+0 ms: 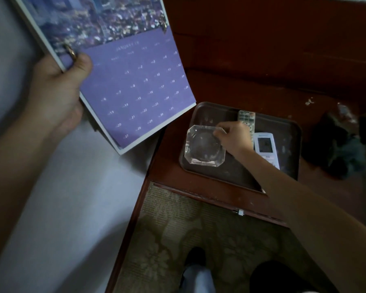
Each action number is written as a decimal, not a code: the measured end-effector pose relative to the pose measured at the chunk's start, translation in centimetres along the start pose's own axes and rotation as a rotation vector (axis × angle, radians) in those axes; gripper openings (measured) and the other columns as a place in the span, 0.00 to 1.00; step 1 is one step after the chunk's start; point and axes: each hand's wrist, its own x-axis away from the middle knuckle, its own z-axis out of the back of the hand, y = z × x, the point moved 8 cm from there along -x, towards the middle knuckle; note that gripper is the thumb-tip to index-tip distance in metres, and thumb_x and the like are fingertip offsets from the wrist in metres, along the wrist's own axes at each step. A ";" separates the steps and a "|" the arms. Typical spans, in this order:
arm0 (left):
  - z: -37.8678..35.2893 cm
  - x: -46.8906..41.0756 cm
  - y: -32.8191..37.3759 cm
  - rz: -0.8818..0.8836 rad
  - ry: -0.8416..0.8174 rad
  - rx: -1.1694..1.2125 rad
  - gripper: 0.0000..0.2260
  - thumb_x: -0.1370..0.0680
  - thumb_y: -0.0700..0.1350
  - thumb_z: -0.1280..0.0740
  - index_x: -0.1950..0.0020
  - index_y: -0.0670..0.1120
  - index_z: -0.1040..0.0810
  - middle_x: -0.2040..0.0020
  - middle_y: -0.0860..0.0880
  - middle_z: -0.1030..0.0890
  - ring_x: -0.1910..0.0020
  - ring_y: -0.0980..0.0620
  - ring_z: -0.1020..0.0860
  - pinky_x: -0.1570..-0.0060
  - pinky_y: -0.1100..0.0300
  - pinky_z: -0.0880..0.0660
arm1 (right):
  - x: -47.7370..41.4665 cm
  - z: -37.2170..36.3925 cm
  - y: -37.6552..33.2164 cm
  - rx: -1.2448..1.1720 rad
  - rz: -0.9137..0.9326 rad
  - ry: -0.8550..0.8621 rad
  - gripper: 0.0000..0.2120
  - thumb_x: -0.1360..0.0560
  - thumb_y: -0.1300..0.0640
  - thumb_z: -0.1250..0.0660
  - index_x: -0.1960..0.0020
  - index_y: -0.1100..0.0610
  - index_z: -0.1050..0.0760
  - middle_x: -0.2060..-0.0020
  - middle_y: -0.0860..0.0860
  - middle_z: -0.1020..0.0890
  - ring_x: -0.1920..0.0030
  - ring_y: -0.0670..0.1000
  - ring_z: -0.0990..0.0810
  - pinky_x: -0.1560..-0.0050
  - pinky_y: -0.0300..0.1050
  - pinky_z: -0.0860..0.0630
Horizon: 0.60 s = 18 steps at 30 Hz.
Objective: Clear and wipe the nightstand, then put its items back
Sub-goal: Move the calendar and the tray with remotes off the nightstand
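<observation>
While the left hand [57, 85] grips the calendar [135, 85] aloft at left, the right hand [232, 136], far nearer, pinches the far right corner of the glass ashtray [203, 148], sitting at the left end of the tray [287, 140] on the nightstand [167, 166]

Printed in pale letters at the head of the purple calendar page [135, 89]: "JANUARY", followed by a faint figure, apparently 18. Below that, a row of weekday abbreviations, too blurred to read. Then white dates in a grid, running from 1 up to 31, each with a tiny unreadable mark at its left. On the white remote [264, 144] in the tray [287, 132], a short brand line above the screen, illegible. Button labels on the grey remote [246, 118] likewise too small.
</observation>
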 end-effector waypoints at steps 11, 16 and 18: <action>-4.6 2.5 -3.1 0.165 -0.034 0.072 0.08 0.19 0.42 0.39 0.49 0.45 0.21 0.52 0.51 0.16 0.47 0.51 0.19 0.45 0.53 0.21 | 1.9 2.8 1.9 0.019 0.001 -0.029 0.12 0.25 0.62 0.34 0.43 0.63 0.21 0.49 0.57 0.17 0.48 0.54 0.20 0.45 0.34 0.28; -7.4 3.1 -3.7 0.185 -0.073 0.114 0.08 0.20 0.43 0.39 0.50 0.46 0.21 0.49 0.49 0.19 0.43 0.47 0.21 0.39 0.48 0.25 | 5.9 10.7 8.3 -0.020 -0.076 0.231 0.11 0.26 0.61 0.33 0.44 0.58 0.22 0.52 0.51 0.25 0.48 0.54 0.26 0.48 0.36 0.28; -8.9 3.6 -3.8 0.191 -0.097 0.120 0.09 0.20 0.43 0.40 0.53 0.46 0.20 0.52 0.51 0.18 0.47 0.50 0.20 0.41 0.49 0.23 | 7.0 11.7 12.5 0.083 -0.217 0.212 0.17 0.26 0.58 0.32 0.38 0.56 0.27 0.44 0.56 0.28 0.41 0.59 0.32 0.39 0.53 0.31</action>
